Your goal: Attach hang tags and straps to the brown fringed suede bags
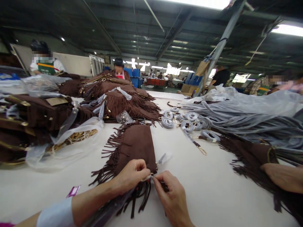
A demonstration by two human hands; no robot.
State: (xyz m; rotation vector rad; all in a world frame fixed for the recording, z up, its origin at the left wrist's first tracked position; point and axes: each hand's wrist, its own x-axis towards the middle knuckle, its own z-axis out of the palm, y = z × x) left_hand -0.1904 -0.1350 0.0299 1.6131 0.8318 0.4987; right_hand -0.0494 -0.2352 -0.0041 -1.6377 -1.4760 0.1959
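A dark brown fringed bag (pixel 137 145) lies flat on the white table in front of me. My left hand (pixel 133 176) is closed in a pinch on a small metal clasp (pixel 151 174) at the bag's near right corner. Opposite it, my right hand (pixel 171 194) pinches at the same spot, its thumb and forefinger touching a thin whitish piece by the clasp. The exact grip is partly hidden by the fingers. Strands of fringe hang below both hands. A tab in clear wrap (pixel 165 157) sticks out from the bag's right side.
Brown fringed bags (pixel 127 101) are piled at the back and left. Coiled grey-wrapped straps (pixel 187 126) with gold hooks lie right of centre, beside a heap of long grey straps (pixel 236 116). At right, another person's hand (pixel 284 176) rests on a brown fringed bag (pixel 251 154).
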